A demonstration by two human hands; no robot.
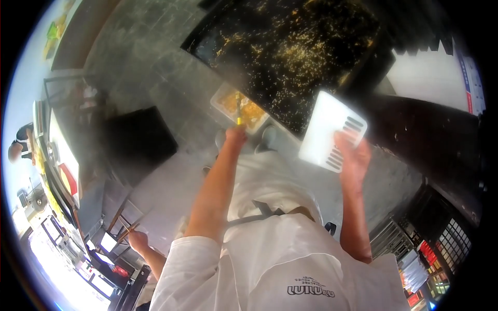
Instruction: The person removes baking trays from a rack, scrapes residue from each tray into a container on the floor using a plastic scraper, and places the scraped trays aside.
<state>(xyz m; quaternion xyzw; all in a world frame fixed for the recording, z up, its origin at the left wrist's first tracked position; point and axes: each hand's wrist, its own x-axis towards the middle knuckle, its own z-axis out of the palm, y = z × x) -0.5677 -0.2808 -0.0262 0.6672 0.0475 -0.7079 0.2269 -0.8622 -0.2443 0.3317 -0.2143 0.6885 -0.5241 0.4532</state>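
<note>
My left hand (237,135) is closed around a slim yellow-handled tool (239,115), whose far end reaches over a white tub (218,106). Orange-yellow crumbly stuff fills the tub; the tool's tip is too indistinct to tell its kind. In my right hand (355,153) is a flat white plastic scraper (321,124) with rows of slots, gripped near its slotted end. Beyond both hands lies a large black baking tray (228,57), strewn with pale seeds and golden crumbs. The scraper is beside the tray's near right edge; I cannot tell whether they touch.
A dark square surface (140,137) stands to the left on the grey floor (161,192). At lower left another person's hand (137,241) is near thin crossed sticks. A second person (21,147) appears far left. Racks and shelves (404,238) are at lower right.
</note>
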